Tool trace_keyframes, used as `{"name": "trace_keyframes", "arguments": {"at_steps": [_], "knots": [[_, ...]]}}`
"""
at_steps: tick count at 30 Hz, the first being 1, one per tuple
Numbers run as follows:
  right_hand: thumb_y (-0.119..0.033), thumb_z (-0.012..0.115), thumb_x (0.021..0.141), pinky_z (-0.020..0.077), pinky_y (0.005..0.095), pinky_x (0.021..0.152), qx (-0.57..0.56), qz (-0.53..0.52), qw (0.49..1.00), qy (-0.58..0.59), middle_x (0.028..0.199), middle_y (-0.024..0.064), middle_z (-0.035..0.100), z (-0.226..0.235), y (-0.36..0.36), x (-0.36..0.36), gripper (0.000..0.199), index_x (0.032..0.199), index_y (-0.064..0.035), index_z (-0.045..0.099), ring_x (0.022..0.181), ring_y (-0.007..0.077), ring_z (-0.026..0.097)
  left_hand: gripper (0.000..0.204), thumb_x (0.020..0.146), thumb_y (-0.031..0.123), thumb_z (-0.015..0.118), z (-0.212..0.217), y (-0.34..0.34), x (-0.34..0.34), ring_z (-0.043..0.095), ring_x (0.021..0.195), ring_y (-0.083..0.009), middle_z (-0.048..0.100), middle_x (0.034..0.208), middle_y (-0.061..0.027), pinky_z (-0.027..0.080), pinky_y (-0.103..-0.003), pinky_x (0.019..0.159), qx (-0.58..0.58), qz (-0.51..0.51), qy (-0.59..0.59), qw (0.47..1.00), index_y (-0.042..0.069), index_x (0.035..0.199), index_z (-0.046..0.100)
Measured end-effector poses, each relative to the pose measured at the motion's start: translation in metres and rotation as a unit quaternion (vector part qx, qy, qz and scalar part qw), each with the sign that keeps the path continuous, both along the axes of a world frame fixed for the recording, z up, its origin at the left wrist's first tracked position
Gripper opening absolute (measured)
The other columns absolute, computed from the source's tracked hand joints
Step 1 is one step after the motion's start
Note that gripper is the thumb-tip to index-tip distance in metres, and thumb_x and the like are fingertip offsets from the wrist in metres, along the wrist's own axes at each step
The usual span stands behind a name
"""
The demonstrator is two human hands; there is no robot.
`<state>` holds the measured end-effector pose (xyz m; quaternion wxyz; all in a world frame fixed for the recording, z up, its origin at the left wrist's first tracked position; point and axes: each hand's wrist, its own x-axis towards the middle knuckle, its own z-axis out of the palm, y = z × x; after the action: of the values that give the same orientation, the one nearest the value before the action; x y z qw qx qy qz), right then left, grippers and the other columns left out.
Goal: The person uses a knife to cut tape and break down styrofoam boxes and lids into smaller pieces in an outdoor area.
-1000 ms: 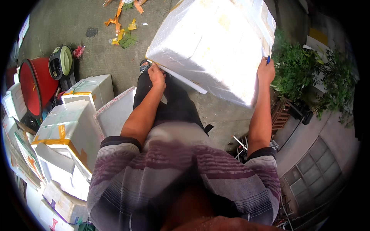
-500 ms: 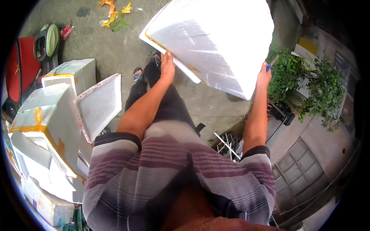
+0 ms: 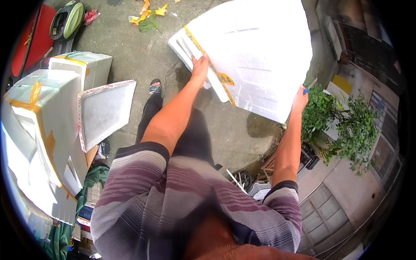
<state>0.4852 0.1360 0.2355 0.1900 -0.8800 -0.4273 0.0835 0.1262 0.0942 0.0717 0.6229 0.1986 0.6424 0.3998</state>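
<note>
A large white foam box [image 3: 260,60] hangs tilted in front of me, its upper part washed out by glare. Yellow-brown tape [image 3: 225,79] runs along its rim side. My left hand [image 3: 200,69] grips the box at that rim, the fingers partly hidden. At the box's right edge, my right hand [image 3: 300,100] is closed around a knife [image 3: 306,91] with a blue handle, its blade pointing up and away to the right. Whether this hand also bears on the box is hard to make out.
White foam boxes [image 3: 60,95] are stacked at the left, with a foam lid [image 3: 106,112] leaning against them. Yellow scraps [image 3: 141,17] lie on the concrete ahead. Leafy plants [image 3: 355,125] stand at the right, and odds and ends lie by my right elbow.
The box has shifted right and slightly downward, turning so more of its taped rim shows. Both hands moved along with it, the knife still in the right one.
</note>
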Motion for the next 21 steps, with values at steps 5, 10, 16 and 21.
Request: {"name": "trace_keyframes", "arguments": {"at_steps": [5,10,16,21], "knots": [[-0.023,0.056,0.09,0.046,0.0326,0.083,0.072,0.025,0.991,0.114,0.104,0.0162,0.062,0.002,-0.011,-0.006,0.037,0.111,0.0062,0.057,0.093,0.0233,0.059,0.064,0.093,0.055,0.034,0.01,-0.001,0.004,0.009,0.138,-0.0387,0.041,0.137,-0.0215,0.012,-0.042,0.112,0.019,0.058,0.055,0.997,0.0,0.11,0.062],[-0.025,0.058,0.089,0.0469,0.0318,0.078,0.059,0.018,0.992,0.111,0.098,0.0132,0.064,0.011,-0.022,0.003,0.036,0.108,0.0052,0.06,0.086,0.0202,0.059,0.064,0.091,0.057,0.041,0.061,0.008,-0.011,0.024,0.132,-0.0393,0.057,0.117,-0.0211,0.02,-0.042,0.109,0.024,0.016,0.149,0.988,-0.001,0.095,0.066],[-0.029,0.057,0.09,0.0463,0.0297,0.073,0.081,-0.032,0.954,0.286,0.089,0.0087,0.064,-0.014,-0.057,0.028,0.034,0.1,0.002,0.063,0.079,0.0154,0.057,0.07,0.087,0.063,0.04,0.126,0.049,-0.025,0.031,0.123,-0.0498,0.047,0.116,-0.0383,0.029,-0.05,0.102,0.048,-0.046,0.372,0.926,-0.003,0.091,0.066],[-0.033,0.058,0.089,0.0418,0.0265,0.057,0.052,-0.073,0.911,0.402,0.073,0.0006,0.058,-0.051,-0.086,0.01,0.033,0.09,0.0001,0.063,0.063,0.0088,0.05,0.076,0.084,0.065,0.044,0.166,0.062,-0.028,0.028,0.128,-0.0473,0.034,0.131,-0.039,0.027,-0.051,0.104,0.035,-0.064,0.464,0.883,-0.005,0.105,0.064]]}}
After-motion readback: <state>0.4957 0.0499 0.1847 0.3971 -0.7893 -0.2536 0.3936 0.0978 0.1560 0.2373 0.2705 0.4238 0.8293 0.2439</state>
